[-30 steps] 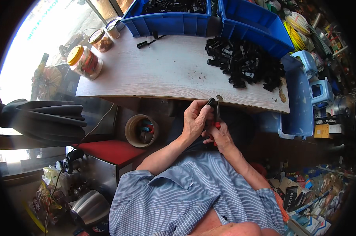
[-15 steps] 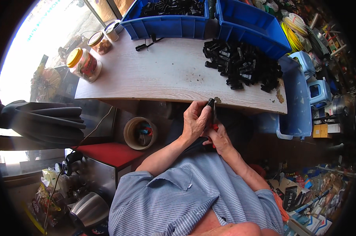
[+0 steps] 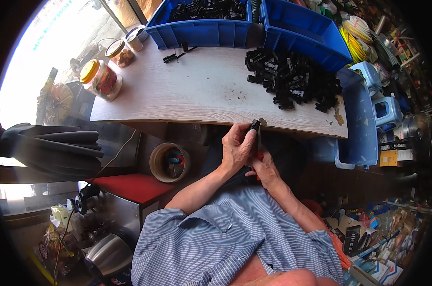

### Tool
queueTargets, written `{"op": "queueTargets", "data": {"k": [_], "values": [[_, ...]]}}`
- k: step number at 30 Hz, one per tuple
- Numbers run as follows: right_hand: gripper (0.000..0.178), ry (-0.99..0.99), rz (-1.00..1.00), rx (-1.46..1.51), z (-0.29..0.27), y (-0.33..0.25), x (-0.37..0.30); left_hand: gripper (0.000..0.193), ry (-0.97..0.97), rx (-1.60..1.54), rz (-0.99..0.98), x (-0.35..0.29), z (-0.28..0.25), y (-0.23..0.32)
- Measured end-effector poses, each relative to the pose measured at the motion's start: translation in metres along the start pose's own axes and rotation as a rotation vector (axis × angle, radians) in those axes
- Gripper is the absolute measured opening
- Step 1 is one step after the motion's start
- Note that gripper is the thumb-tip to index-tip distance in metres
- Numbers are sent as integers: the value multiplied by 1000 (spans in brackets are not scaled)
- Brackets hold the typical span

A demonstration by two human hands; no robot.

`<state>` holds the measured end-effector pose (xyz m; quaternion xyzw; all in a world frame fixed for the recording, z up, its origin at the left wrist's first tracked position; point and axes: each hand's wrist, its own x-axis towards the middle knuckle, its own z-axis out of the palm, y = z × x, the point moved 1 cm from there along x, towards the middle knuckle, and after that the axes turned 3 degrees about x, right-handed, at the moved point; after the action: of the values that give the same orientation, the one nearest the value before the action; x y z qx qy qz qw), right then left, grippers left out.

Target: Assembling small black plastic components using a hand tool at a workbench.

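Observation:
My left hand (image 3: 236, 148) is closed near the table's front edge, with a small black plastic part (image 3: 255, 125) pinched upright between thumb and fingers. Just below and to its right, my right hand (image 3: 267, 170) wraps round the red handles of a hand tool (image 3: 260, 156). The tool's narrow metal end points up along the black part; pliers or cutters, I cannot tell which. Most of its handles are hidden in my palm. On the table's right lies a heap of similar black plastic parts (image 3: 297, 81).
Two blue crates (image 3: 201, 34) stand at the table's (image 3: 178, 95) back, the left one filled with black parts. A yellow-lidded jar (image 3: 101, 81) and smaller containers are at the left. A round bin (image 3: 155, 164) stands below, and a large blue tub (image 3: 356, 138) is at the right.
Both hands keep nearly the same place and grip. The tool's red handles show slightly less beside my right hand. The whole view has shifted very slightly.

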<state>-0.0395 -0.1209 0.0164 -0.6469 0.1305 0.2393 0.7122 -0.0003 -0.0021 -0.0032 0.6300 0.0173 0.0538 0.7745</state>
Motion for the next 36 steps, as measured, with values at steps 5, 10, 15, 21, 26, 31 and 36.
{"op": "queueTargets", "data": {"k": [5, 10, 15, 21, 26, 31, 36], "values": [[54, 4, 17, 19, 0, 1, 0, 18, 8, 3, 19, -2, 1, 0], [53, 9, 18, 9, -1, 3, 1, 18, -6, 6, 22, -2, 2, -4], [47, -10, -7, 20, -1, 9, 3, 18, -21, 25, -11, -3, 3, -2], [38, -12, 20, 62, -2, 20, 6, 19, 4, 8, -10, -8, 5, -7], [35, -15, 58, 86, -3, 21, 5, 22, 11, -4, -21, -13, 9, -11], [33, 20, 88, 94, -4, 19, 4, 22, -29, 54, 6, -10, 12, -6], [31, -1, 53, 179, -8, 15, -2, 20, -75, 142, 34, -2, 11, -5]]}}
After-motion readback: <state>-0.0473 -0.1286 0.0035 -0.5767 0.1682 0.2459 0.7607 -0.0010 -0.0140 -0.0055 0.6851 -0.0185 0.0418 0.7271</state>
